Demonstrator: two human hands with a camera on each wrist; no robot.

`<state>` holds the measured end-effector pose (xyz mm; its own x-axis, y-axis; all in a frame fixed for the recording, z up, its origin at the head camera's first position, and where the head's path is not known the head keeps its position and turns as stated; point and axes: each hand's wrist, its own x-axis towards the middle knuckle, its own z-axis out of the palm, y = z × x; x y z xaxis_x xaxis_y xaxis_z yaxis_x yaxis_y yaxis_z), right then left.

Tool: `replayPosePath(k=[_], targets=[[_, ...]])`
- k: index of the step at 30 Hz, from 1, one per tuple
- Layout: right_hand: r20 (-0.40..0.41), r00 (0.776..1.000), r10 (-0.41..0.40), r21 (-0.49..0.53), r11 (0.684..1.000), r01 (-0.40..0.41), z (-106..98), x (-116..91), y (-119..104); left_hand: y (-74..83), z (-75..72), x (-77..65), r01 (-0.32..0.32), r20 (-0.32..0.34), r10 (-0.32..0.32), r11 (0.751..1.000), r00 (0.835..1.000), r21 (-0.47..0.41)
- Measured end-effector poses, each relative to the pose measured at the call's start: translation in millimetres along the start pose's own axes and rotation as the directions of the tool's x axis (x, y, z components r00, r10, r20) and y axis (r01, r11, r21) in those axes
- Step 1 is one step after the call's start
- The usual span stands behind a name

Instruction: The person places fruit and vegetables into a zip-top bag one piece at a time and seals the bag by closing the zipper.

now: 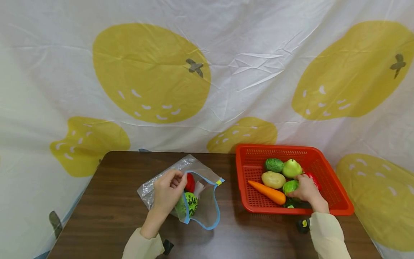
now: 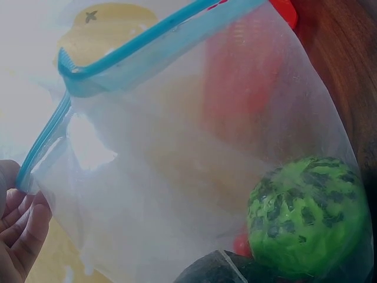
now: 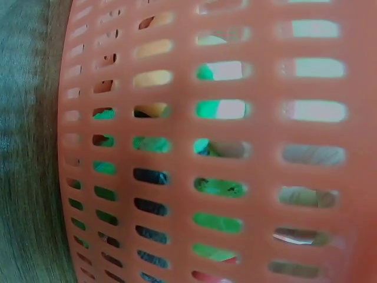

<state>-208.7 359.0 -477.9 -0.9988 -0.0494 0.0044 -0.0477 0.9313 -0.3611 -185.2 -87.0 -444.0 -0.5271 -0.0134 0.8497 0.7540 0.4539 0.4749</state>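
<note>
My left hand (image 1: 168,189) pinches the blue zip edge of a clear zip bag (image 2: 147,171), whose mouth gapes towards me. Inside the bag lie a green ball-shaped item with dark markings (image 2: 306,218) and a red item (image 1: 190,182). In the red basket (image 1: 339,196), my right hand (image 1: 308,189) has thumb and fingers around a round light-green vegetable (image 1: 290,187); its exact kind is unclear. Near it are a carrot (image 1: 266,192), a potato (image 1: 273,180), a green pear (image 1: 292,168) and a dark green textured item (image 1: 274,165). The right wrist view is filled by the basket's slotted wall (image 3: 182,130).
Both bag and basket stand on a dark wooden table (image 1: 106,201), the basket to the right. A red item (image 1: 313,179) is partly hidden behind my right hand. A white cloth with yellow fruit prints (image 1: 226,90) hangs behind the table.
</note>
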Motion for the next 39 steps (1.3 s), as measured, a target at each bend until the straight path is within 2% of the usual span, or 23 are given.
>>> replayPosePath(k=[6,11,16,21,27,33,36,39], targets=[[-0.083,0.997,0.005,0.039,0.999,-0.002,-3.1,-3.7,-3.5,1.2,0.0,0.8,-0.005,-0.004,0.005,1.0,1.0,-0.002],[-0.146,0.989,-0.007,0.067,0.998,0.017,-9.5,-5.3,-14.8,1.4,0.4,1.0,-0.007,-0.009,0.007,1.0,1.0,0.004],[-0.181,0.983,-0.026,0.093,0.995,0.043,-20.0,-11.3,-38.1,0.2,1.1,0.5,-0.016,-0.007,0.016,1.0,1.0,0.014],[-0.257,0.964,-0.072,0.106,0.989,0.103,-29.5,-18.0,-66.3,0.1,1.3,0.6,-0.018,-0.005,0.018,1.0,1.0,0.007],[-0.352,0.924,-0.149,0.126,0.971,0.204,-27.8,-23.5,-99.4,1.8,1.6,1.2,-0.015,0.0,0.015,1.0,1.0,-0.006],[-0.436,0.867,-0.243,0.138,0.934,0.331,-18.7,-28.5,-132.5,2.6,2.9,1.5,-0.016,-0.007,0.016,1.0,1.0,-0.005],[-0.462,0.834,-0.303,0.147,0.901,0.408,-12.5,-32.0,-149.1,2.6,3.8,1.4,-0.014,-0.008,0.014,1.0,1.0,0.0],[-0.464,0.8,-0.381,0.172,0.847,0.504,-5.1,-35.4,-166.3,2.9,4.2,1.5,-0.014,-0.008,0.014,1.0,1.0,0.005]])
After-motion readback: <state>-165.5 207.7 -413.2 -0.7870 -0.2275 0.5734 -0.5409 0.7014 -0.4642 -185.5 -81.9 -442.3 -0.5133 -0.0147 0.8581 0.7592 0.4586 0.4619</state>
